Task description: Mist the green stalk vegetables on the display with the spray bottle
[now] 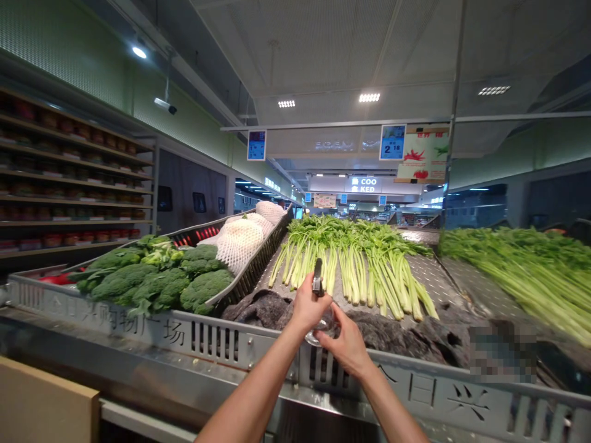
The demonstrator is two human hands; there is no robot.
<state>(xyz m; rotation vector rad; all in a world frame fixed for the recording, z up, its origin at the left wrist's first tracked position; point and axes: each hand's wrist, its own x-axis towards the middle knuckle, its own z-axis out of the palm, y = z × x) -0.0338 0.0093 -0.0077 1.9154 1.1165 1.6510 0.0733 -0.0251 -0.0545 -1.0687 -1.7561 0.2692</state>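
A spray bottle (317, 278) with a dark trigger head and a clear body is held up in front of me over the front of a produce display. My left hand (310, 311) is wrapped round its neck, just below the head. Lower down, my right hand (344, 341) has its fingers curled against the clear body. Beyond the bottle lie bunches of celery (355, 264), leaves toward the back and stalks toward me. Dark, crumpled cloth (397, 332) runs along the display below the celery, partly covered by my hands.
To the left, broccoli (157, 283) and produce in white foam netting (240, 240) fill a tilted crate. A grey slotted rail (221, 338) edges the display. On the right, a mirror (517, 277) reflects the celery. Price signs (392, 143) hang overhead; stocked shelves (69, 178) stand far left.
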